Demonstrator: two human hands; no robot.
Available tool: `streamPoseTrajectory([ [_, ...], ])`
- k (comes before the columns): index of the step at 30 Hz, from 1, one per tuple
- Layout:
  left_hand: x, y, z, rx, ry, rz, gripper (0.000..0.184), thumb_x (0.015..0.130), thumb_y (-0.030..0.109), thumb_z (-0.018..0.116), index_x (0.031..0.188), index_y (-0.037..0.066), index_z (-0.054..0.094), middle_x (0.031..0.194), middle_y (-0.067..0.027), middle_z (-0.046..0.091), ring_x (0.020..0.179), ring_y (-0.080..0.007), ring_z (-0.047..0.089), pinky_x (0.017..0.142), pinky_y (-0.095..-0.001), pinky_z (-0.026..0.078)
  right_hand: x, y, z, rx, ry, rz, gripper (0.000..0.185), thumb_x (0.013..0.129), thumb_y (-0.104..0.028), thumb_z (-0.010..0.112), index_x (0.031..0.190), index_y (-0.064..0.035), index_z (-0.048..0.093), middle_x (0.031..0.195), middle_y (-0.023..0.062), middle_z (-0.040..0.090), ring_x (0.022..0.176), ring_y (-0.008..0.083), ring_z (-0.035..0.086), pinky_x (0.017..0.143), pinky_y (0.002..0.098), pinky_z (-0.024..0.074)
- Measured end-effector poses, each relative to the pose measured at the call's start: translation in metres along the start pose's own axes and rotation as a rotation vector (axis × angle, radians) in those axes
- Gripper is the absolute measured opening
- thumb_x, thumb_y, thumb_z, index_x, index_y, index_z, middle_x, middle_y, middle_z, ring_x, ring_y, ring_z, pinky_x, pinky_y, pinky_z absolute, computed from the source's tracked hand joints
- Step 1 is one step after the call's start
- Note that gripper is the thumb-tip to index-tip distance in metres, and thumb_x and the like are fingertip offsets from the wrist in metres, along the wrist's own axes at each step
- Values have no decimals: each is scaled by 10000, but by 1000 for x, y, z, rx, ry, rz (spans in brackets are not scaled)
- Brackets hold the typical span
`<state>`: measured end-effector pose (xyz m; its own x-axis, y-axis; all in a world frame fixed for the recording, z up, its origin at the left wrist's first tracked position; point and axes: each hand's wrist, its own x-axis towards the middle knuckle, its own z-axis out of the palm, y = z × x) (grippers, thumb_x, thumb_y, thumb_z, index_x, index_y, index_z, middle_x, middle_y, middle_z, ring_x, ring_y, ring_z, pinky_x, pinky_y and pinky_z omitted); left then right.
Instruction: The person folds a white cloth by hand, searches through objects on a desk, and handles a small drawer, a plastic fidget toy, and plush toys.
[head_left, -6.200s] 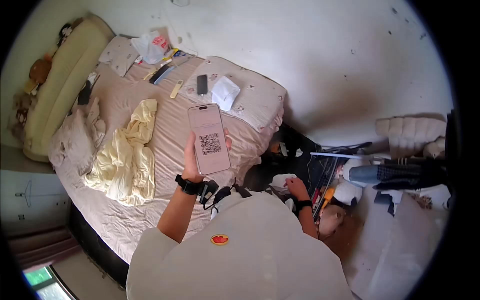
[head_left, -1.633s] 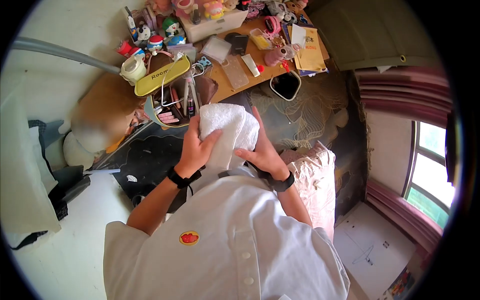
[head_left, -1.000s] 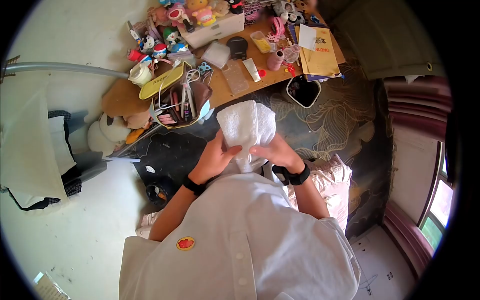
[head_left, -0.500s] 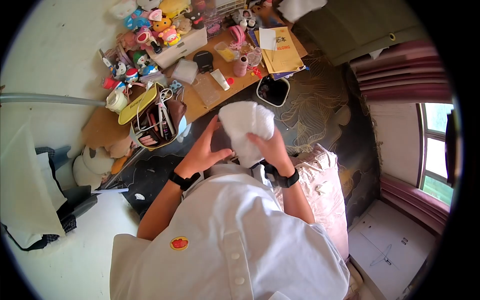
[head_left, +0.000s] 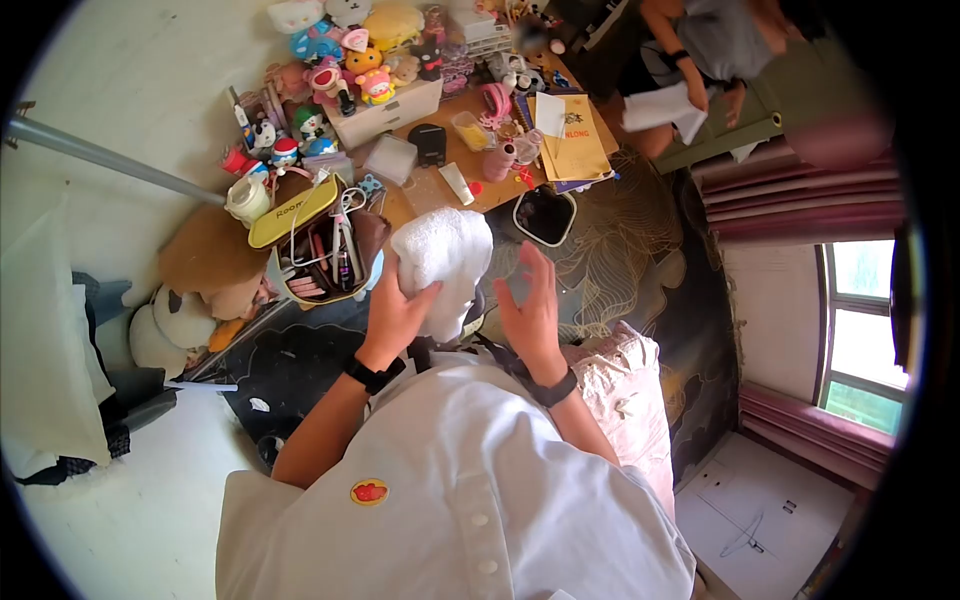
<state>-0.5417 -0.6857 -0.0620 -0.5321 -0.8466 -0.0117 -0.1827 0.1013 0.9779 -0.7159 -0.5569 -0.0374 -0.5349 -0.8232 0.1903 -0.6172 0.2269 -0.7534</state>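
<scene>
A folded white fluffy cloth, which looks like a towel [head_left: 445,265], is held up in front of my body. My left hand [head_left: 395,315] grips its left side, with the thumb across the near face and the other fingers mostly hidden behind it. To the right of the towel, my right hand [head_left: 532,318] is apart from it, fingers spread and nothing in them. A black band circles each wrist.
Beyond the towel stands a desk [head_left: 412,200] with plush toys [head_left: 372,85], notebooks [head_left: 575,135] and an open cosmetics bag [head_left: 325,245]. A bin [head_left: 545,215] is on the floor. Another person [head_left: 715,50] at upper right holds white cloth [head_left: 665,108]. Pink bedding [head_left: 625,400] lies at my right.
The towel has passed from my right hand to my left and shifted left. My right hand has come away from it. More of the other person now shows at upper right.
</scene>
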Motion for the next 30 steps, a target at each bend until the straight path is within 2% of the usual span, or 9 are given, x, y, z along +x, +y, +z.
streamPoseTrajectory([
  [2,-4,0,-2,3,-50,-21,636,873,138,785,1404,-1,465,1251,-211,668,1145,-309,682,958,-394,524,2,-12,-4,63,-202,-16,755,894,-129,749,1515,37,352,1395,251,531,1274,408,544,1081,446,451],
  [6,-17,12,0,-90,-244,-62,691,886,143,785,1460,1,428,1320,-215,631,1194,-305,655,1029,-386,497,1,-19,23,330,-301,-22,940,895,-271,751,1580,47,191,1510,293,435,1403,404,457,1186,442,342],
  [12,-32,9,-17,-207,-410,-40,644,923,108,698,1493,-46,439,1381,-231,590,1354,-283,539,1127,-393,419,4,-21,17,531,-344,181,867,887,-226,767,1552,28,272,1432,238,527,1345,331,526,1135,421,401],
  [15,-34,8,-25,-224,-422,-15,560,932,112,690,1440,-43,514,1327,-202,618,1286,-259,578,1090,-377,447,4,-19,10,541,-356,277,784,888,-211,766,1515,19,355,1396,212,565,1301,297,559,1104,405,431],
  [19,-25,6,-32,-338,-188,-99,551,923,108,707,1428,-22,530,1249,-119,630,1166,-185,605,1001,-331,479,5,-18,0,584,-266,274,662,926,-164,722,1488,11,418,1382,178,579,1269,251,566,1084,377,443],
  [21,-18,5,-34,-323,-196,-45,643,913,109,720,1486,-6,451,1335,-112,597,1227,-197,580,1047,-352,456,1,-16,-1,756,-287,254,642,951,-147,692,1500,10,401,1376,172,579,1269,236,558,1091,373,434],
  [25,-25,-5,-26,-454,-463,-111,744,928,191,763,1525,-12,368,1429,-112,551,1299,-205,552,1105,-385,430,-12,-33,-2,951,-355,243,633,983,-161,663,1518,12,373,1390,160,559,1301,219,519,1121,372,400],
  [27,-29,-15,-22,-521,-555,-226,751,910,185,787,1511,-11,380,1435,-120,553,1310,-212,553,1105,-384,438,-13,-26,2,722,-372,214,664,985,-210,670,1521,24,356,1494,196,464,1362,275,483,1161,398,364],
  [30,-26,-5,-13,-465,-355,-261,669,884,89,765,1454,-13,432,1371,-123,598,1232,-214,606,1048,-368,488,-9,-21,-4,398,-245,-22,744,978,-221,682,1562,27,293,1574,243,363,1421,355,441,1174,442,365],
])
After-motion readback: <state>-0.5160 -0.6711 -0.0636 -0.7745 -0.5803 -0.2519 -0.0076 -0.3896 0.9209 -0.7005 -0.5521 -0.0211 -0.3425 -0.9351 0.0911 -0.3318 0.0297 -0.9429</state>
